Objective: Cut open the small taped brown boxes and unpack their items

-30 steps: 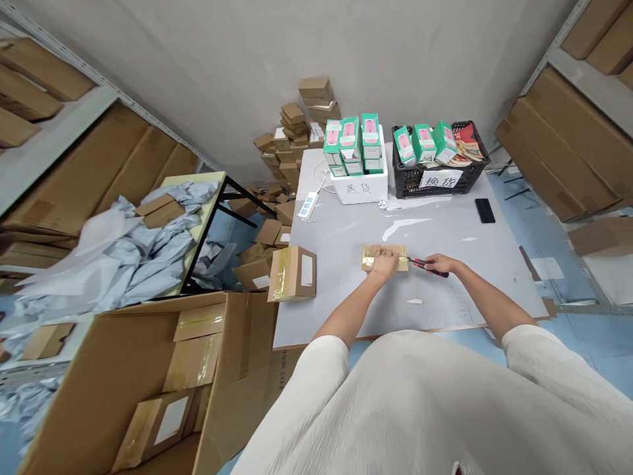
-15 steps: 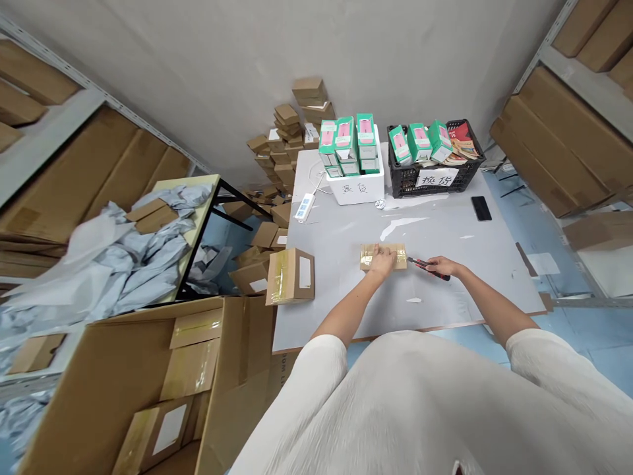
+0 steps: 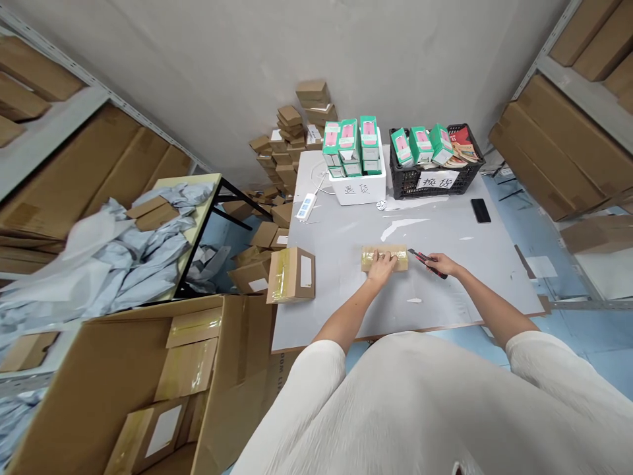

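A small cardboard box (image 3: 400, 258), its top wrapped in shiny yellowish tape, lies lengthwise on the grey table (image 3: 341, 310). My left hand (image 3: 382, 266) rests on top of this box with its fingers spread. To the right, my right hand (image 3: 442, 264) is closed around a red and black utility knife (image 3: 424, 258). The knife's tip points left and lies close to the box's right end; whether it touches is too small to tell.
A taped carton (image 3: 291, 275) stands at the table's left edge. Along the back are a white bin (image 3: 361, 192) of green boxes, a black crate (image 3: 430, 185) and a phone (image 3: 481, 210). A large open carton (image 3: 247, 343) stands at the left, near grey bags (image 3: 123, 264).
The knife has turned slightly, its tip rising a little toward the box's upper right corner. My left hand's fingers have shifted slightly on the box. The camera view has moved a little.
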{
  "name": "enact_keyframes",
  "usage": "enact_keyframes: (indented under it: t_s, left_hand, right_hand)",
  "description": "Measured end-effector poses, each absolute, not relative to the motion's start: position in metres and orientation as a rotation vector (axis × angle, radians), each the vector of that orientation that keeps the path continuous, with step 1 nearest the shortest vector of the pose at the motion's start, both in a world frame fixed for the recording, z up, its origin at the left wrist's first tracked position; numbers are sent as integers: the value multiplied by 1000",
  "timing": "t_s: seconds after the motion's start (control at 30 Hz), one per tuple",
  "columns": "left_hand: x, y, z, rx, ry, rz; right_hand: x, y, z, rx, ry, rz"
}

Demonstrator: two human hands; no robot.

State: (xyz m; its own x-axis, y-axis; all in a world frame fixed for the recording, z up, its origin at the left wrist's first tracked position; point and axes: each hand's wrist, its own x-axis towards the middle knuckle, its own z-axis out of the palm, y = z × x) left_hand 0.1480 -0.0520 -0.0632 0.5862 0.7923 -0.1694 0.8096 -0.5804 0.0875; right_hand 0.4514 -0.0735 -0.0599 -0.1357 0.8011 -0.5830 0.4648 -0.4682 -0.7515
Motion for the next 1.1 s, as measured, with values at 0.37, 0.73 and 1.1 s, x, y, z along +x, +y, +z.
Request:
enact_keyframes:
  t_s: [0.37, 0.73, 1.1]
  left_hand:
    - [158, -36, -61, 2469, 1484, 34]
    - [160, -7, -68, 2351, 1582, 5]
    - [165, -3, -77, 2427, 1478, -96]
  right_hand:
    - [455, -84, -56, -1824, -1688, 1283]
    - [440, -85, -49, -1842, -2283, 778]
    - [435, -79, -55, -1911, -2308, 721]
